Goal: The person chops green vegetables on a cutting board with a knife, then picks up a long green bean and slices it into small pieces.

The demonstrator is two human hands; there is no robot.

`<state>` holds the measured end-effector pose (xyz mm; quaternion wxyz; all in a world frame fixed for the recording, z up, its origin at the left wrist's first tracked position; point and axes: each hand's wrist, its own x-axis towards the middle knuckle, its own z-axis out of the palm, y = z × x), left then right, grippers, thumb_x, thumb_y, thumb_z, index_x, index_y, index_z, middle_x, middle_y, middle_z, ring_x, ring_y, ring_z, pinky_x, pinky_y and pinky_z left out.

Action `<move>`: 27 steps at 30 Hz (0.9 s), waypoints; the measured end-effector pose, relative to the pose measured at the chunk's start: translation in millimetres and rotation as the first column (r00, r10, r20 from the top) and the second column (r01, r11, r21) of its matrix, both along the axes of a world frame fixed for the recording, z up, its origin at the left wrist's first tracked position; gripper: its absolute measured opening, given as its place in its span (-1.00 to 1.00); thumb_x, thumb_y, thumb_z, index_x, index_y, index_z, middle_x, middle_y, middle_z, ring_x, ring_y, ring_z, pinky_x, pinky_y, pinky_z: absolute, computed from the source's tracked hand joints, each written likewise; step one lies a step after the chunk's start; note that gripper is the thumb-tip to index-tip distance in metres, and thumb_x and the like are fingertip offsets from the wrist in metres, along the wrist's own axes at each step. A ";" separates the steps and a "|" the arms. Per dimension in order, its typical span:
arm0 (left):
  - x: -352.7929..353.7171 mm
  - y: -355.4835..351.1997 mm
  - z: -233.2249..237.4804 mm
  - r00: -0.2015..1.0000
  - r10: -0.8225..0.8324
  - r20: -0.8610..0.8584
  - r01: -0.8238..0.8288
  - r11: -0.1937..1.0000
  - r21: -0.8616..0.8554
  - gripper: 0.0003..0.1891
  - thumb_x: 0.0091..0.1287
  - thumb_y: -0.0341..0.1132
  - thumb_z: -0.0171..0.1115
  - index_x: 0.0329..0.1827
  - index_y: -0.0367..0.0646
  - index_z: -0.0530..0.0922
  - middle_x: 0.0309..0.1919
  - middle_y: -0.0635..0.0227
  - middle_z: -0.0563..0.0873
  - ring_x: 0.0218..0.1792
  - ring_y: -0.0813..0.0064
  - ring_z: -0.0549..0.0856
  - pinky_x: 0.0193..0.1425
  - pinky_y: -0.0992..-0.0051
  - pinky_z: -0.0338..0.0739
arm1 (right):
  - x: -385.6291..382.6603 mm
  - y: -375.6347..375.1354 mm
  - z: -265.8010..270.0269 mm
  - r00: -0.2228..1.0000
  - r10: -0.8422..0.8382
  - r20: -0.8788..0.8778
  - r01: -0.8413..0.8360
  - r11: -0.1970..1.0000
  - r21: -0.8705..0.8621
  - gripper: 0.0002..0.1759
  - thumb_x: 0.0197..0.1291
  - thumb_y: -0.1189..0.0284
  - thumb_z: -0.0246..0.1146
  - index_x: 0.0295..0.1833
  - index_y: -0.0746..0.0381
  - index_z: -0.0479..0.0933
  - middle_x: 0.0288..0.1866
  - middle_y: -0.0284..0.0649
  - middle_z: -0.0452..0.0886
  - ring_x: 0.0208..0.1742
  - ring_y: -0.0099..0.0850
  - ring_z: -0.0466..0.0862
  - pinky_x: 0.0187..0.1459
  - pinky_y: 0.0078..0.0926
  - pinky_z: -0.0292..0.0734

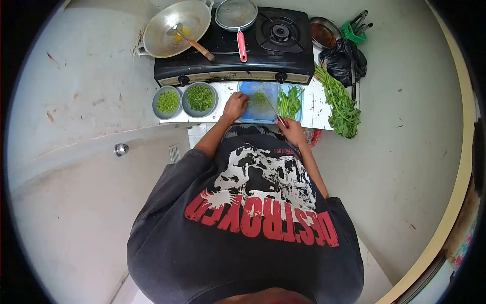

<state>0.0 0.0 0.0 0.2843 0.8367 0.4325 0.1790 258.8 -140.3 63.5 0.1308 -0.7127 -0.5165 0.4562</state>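
A blue cutting board (258,112) lies on the white counter in front of the stove. A small heap of chopped greens (259,97) sits near its far edge. My left hand (235,106) rests on the board's left side, fingers close to the greens. My right hand (291,129) grips a knife (273,109) by its dark red handle, the blade pointing toward the heap. Uncut green stalks (289,103) lie on the board's right side.
Two metal bowls of chopped greens (168,101) (200,98) stand left of the board. A long bunch of leafy greens (340,104) lies at right beside a black bag (345,61). Behind sits a black stove (238,58) with a wok (177,28) and strainer (236,14).
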 end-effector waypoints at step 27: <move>-4.9 -2.9 -16.1 0.958 0.145 0.248 -0.111 0.983 -0.146 -0.91 0.23 -0.52 0.32 -0.22 -0.28 0.66 -0.28 0.12 0.64 -0.32 0.14 0.71 -0.17 0.27 0.62 | -122.4 -5.5 -46.4 0.956 0.003 0.295 -0.012 1.000 0.027 -0.50 0.51 0.09 0.01 -0.01 0.40 0.48 -0.37 0.31 0.66 -0.27 0.28 0.69 -0.15 0.21 0.58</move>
